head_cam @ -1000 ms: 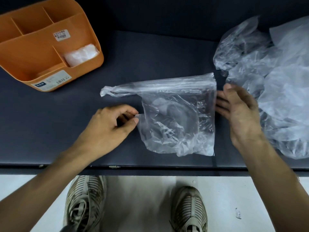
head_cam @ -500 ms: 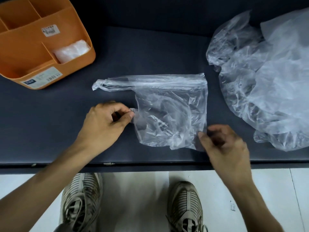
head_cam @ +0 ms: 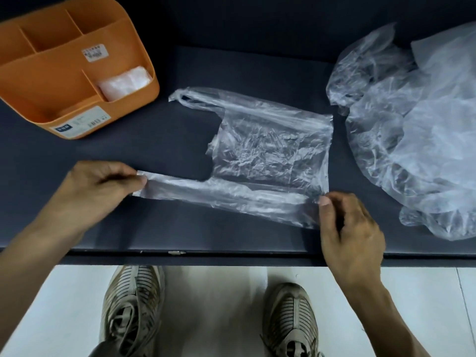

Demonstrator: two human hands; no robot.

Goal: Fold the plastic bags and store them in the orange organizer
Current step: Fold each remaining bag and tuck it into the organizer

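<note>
Fingers of the left hand [head_cam: 99, 190] pinch the tip of the near handle of a clear plastic bag [head_cam: 268, 155], which lies spread on the dark table [head_cam: 159, 140]. At the far left stands the orange organizer [head_cam: 64, 81], a folded bag [head_cam: 125, 82] tucked in its near right compartment. To the right, the right hand [head_cam: 350, 228] pinches the bag's near right corner between thumb and curled fingers. At the far right lies a pile of loose bags [head_cam: 417, 130].

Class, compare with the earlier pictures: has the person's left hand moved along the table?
Yes. The left hand, pinching the bag's near handle, has drawn leftward, away from the bag's body, toward the side where the orange organizer stands.
</note>
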